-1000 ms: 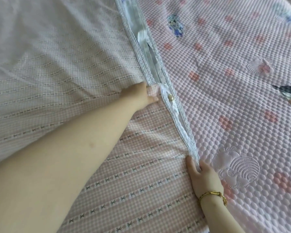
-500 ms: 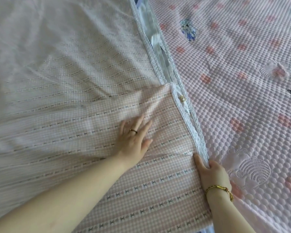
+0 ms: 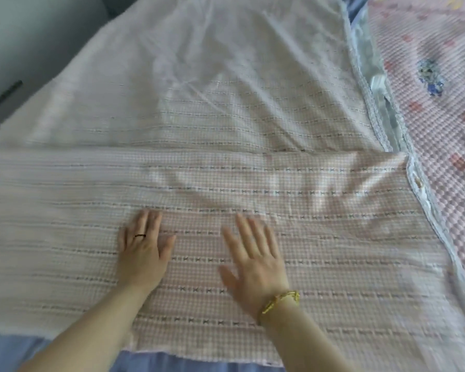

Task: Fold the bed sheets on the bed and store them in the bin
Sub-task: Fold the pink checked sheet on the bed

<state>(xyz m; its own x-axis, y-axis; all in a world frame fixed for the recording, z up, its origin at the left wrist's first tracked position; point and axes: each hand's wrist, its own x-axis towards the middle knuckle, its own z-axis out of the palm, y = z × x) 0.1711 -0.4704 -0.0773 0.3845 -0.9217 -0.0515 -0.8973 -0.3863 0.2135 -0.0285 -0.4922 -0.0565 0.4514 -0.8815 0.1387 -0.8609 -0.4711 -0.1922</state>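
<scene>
We see our left hand and right hand side by side, fingers straight, flat on the pink checked bed sheet. Its lace-trimmed edge lies against the quilted pink bed cover on the right.

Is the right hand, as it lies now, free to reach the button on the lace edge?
Probably yes. The right hand lies open on the sheet, holding nothing; only flat fabric lies between it and the button.
</scene>
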